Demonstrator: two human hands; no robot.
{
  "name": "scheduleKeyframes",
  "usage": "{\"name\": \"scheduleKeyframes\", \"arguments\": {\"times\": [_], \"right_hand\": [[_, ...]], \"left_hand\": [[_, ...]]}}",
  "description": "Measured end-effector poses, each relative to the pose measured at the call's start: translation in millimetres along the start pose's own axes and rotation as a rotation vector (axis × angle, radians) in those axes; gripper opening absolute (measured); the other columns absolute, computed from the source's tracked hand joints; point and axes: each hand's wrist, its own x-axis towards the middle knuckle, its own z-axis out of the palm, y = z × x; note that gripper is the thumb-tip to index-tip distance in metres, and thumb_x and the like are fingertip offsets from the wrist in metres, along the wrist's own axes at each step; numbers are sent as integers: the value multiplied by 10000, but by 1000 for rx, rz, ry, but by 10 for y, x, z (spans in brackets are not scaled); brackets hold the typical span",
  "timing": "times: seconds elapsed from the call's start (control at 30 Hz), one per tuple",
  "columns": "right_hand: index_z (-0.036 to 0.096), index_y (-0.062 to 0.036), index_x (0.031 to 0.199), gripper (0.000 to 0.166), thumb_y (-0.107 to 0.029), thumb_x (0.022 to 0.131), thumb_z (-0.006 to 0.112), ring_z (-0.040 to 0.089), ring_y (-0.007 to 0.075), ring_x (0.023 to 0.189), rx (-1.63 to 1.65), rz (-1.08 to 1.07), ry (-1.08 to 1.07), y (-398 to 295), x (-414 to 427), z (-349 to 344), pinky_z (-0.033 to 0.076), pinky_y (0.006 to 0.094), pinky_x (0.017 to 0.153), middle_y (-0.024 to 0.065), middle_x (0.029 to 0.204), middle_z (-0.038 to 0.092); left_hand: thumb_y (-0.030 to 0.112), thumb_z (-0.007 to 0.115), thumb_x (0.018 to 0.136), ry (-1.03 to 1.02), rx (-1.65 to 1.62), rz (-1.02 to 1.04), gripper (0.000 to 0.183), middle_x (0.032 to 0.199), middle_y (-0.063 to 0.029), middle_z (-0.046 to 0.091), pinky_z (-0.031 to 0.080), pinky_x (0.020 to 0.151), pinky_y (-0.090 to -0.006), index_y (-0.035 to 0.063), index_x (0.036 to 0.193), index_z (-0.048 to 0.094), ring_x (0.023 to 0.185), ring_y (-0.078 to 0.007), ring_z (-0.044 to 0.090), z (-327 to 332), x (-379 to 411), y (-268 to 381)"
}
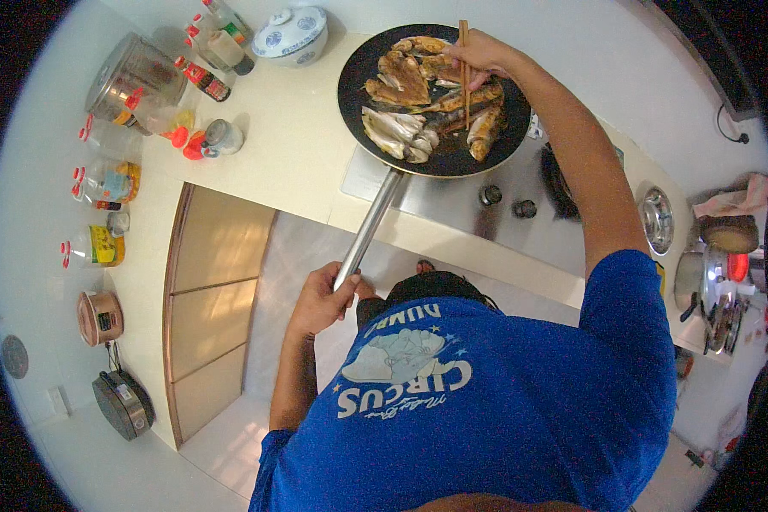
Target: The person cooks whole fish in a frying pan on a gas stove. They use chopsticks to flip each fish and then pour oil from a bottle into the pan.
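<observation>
A black frying pan with a long metal handle is over the stainless-steel gas hob. My left hand is closed round the handle's near end. Wooden chopsticks are gripped in my right hand above the pan, their tips down beside a browned fish at the right. Several pieces of fish lie in the pan: browned ones along the back and right, and a paler, whitish one at the front left. My fingers partly hide the fish behind them.
A lidded blue-and-white bowl, sauce bottles, a glass jar and a large metal pot stand left of the pan. Oil bottles line the left counter. A dark pan and a metal bowl are on the right.
</observation>
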Motion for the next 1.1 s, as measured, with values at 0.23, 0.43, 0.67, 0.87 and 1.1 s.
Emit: {"name": "scheduleKeyframes", "arguments": {"times": [0.23, 0.43, 0.67, 0.87, 1.1], "right_hand": [[644, 86, 1005, 479, -388, 992, 574, 724, 292, 612, -165, -104, -8, -143, 123, 33, 616, 332, 469, 210, 763, 678], [631, 95, 934, 464, -363, 989, 583, 720, 292, 609, -84, -109, -161, -319, -1, 71, 617, 355, 468, 208, 692, 668], [623, 100, 911, 420, -317, 920, 680, 703, 353, 608, -72, -8, -343, -106, 269, 92, 630, 408, 453, 215, 768, 656], [602, 71, 1027, 435, -330, 891, 704, 693, 357, 606, -170, 48, -367, -242, 266, 34, 638, 436, 477, 194, 814, 639], [601, 40, 854, 399, -318, 1014, 526, 708, 288, 562, -402, -144, -514, -690, 31, 211, 614, 376, 466, 197, 684, 678]], "left_hand": [[214, 622, 977, -9, -21, 37, 201, 620, 0, 548, 394, 415, -244, 15, 1009, 636, 467, -73, 472, -4, 17, -77], [210, 611, 978, -20, -55, 0, 232, 665, -28, 616, 407, 411, -227, -22, 978, 608, 499, -62, 503, -23, -11, -37], [242, 622, 973, -19, -28, 8, 256, 630, -9, 574, 390, 425, -230, -10, 936, 606, 481, -70, 495, -39, 13, -102], [236, 633, 963, -15, -28, 25, 249, 621, -8, 558, 396, 429, -237, -5, 909, 604, 482, -75, 501, -23, 30, -156], [223, 634, 961, -27, -43, -38, 236, 616, -11, 561, 420, 421, -252, -6, 912, 608, 465, -89, 517, -45, 22, -114]]}}
